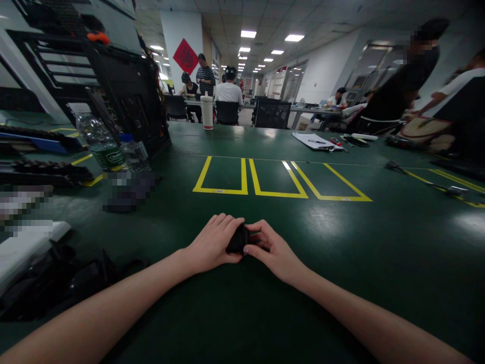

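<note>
Both my hands meet on the green table in front of me, around a small black object. My left hand curls over its left side with the fingers wrapped on top. My right hand pinches its right side with thumb and fingers. Most of the object is hidden by the fingers, so I cannot make out what it is.
Yellow tape rectangles mark the table beyond my hands. Plastic water bottles and a black computer case stand at the left, black gear at the near left. A white cup, papers and tools lie farther off. People sit and stand behind.
</note>
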Available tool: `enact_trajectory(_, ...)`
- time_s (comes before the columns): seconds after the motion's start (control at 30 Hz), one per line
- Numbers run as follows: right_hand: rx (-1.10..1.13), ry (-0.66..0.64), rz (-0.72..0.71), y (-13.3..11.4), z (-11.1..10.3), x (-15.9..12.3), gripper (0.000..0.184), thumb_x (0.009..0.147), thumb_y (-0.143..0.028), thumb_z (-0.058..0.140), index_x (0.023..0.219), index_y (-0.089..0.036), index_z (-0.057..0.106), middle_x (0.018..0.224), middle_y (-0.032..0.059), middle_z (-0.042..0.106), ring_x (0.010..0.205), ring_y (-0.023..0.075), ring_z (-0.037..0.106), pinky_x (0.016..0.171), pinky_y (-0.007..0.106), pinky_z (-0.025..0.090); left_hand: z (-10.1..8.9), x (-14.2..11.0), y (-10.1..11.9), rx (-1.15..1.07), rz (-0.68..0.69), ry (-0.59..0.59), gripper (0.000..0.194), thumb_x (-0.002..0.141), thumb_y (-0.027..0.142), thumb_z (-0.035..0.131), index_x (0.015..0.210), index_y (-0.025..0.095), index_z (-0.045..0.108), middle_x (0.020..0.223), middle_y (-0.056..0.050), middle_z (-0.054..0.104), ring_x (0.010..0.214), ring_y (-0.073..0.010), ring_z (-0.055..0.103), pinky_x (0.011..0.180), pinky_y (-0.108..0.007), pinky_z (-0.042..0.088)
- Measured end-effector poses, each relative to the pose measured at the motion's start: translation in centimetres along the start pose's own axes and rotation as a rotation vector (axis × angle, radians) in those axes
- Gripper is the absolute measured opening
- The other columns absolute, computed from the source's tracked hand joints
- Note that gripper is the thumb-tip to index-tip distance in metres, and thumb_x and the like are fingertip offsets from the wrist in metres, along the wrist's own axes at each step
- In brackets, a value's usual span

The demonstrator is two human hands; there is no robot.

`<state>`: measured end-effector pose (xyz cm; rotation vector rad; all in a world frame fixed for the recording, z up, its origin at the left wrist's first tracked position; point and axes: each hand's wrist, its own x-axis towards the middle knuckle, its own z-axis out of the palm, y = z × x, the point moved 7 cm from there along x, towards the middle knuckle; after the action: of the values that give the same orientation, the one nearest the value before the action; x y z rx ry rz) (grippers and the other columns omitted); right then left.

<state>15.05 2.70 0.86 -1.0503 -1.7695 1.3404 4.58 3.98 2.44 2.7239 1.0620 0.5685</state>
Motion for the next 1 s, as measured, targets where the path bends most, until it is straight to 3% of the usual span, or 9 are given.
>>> enact_trajectory(0.17, -0.049, 0.014, -0.085, -0.16, -0.05, -0.02, 0.027, 0.075, -0.023, 0.057, 0.098, -0.022, 0.044, 0.101, 0.0021, 0.050, 0.094, 0.0162, 0.053, 0.078, 0.033, 0.047, 0.15, 0.02, -0.09, 0.022, -0.005, -0.012, 0.061, 0.066, 0.031, 0.064, 0.117, 0.016, 0.034, 0.103, -0.007, 0.049, 0.090, -0.0214, 0.045, 0.080, -0.035, 0.036)
enact_trajectory(0.3, 0.013, 0.025, -0.059, -0.01, -0.02, 0.18, 0.017, 0.079, -0.025, 0.051, 0.095, -0.022, 0.045, 0.094, 0.0009, 0.051, 0.087, 0.0143, 0.055, 0.073, 0.030, 0.048, 0.07, 0.00, 0.02, 0.015, -0.003, -0.008, 0.060, 0.067, 0.032, 0.063, 0.117, 0.016, 0.034, 0.104, -0.007, 0.049, 0.091, -0.0213, 0.045, 0.081, -0.035, 0.036)
enact_trajectory(0.5, 0.038, 0.026, 0.023, 0.33, -0.09, 0.23, 0.026, 0.078, -0.024, 0.052, 0.103, -0.024, 0.042, 0.103, 0.0022, 0.051, 0.094, 0.0159, 0.054, 0.077, 0.032, 0.048, 0.04, 0.03, 0.03, 0.000, -0.008, -0.003, 0.059, 0.068, 0.033, 0.062, 0.117, 0.017, 0.034, 0.103, -0.006, 0.050, 0.089, -0.0213, 0.046, 0.078, -0.035, 0.037)
enact_trajectory(0.67, -0.016, 0.005, -0.026, -0.09, -0.14, 0.12, 0.026, 0.076, -0.021, 0.056, 0.098, -0.022, 0.044, 0.103, 0.0021, 0.050, 0.099, 0.0174, 0.051, 0.082, 0.034, 0.046, 0.20, -0.04, -0.24, 0.001, -0.004, 0.002, 0.062, 0.066, 0.031, 0.064, 0.117, 0.017, 0.034, 0.104, -0.006, 0.049, 0.090, -0.0209, 0.045, 0.079, -0.035, 0.037)
enact_trajectory(0.9, 0.080, -0.021, -0.029, -0.15, -0.05, 0.27, 0.017, 0.079, -0.024, 0.051, 0.095, -0.022, 0.044, 0.097, 0.0014, 0.051, 0.090, 0.0155, 0.055, 0.076, 0.033, 0.049, 0.12, 0.05, -0.01, 0.013, 0.011, 0.013, 0.060, 0.067, 0.032, 0.063, 0.117, 0.017, 0.034, 0.103, -0.006, 0.050, 0.090, -0.0218, 0.045, 0.079, -0.035, 0.037)
enact_trajectory(1.0, 0.108, 0.004, 0.010, 0.21, -0.14, 0.33, 0.022, 0.079, -0.024, 0.052, 0.098, -0.023, 0.043, 0.100, 0.0017, 0.051, 0.093, 0.0163, 0.054, 0.076, 0.034, 0.050, 0.10, 0.12, 0.06, 0.014, 0.007, 0.008, 0.059, 0.067, 0.034, 0.062, 0.117, 0.017, 0.034, 0.102, -0.006, 0.050, 0.089, -0.0217, 0.046, 0.078, -0.035, 0.037)
